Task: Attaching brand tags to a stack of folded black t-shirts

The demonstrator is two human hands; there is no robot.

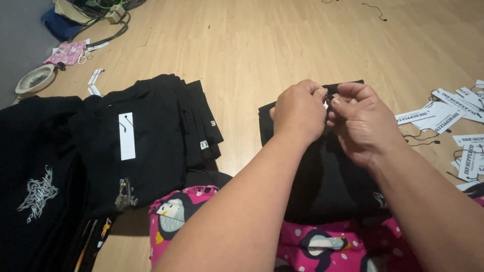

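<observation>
Both hands meet over the top edge of a folded black garment (322, 176). The left hand (298, 112) has its fingers curled tight together, and the right hand (359, 121) brings thumb and forefinger in against them; between the two sets of fingertips a small black string (329, 95) is pinched, just above the cloth. What it is tied to is too small to tell. The garment lies flat on the wooden floor (262, 45), its near end resting on the person's lap, which is covered in pink fabric with penguins (322, 247).

To the right, near the right forearm, white paper tags (443, 116) lie scattered with thin black cords among them. To the left, well apart from the hands, sits a stack of folded black shirts (166, 131); the top one carries a white hang tag (126, 136). Farther left lies another black shirt with a pale spiky print (38, 194). In the far left corner sit a shallow round dish (34, 79) and a small pink pouch (65, 52).
</observation>
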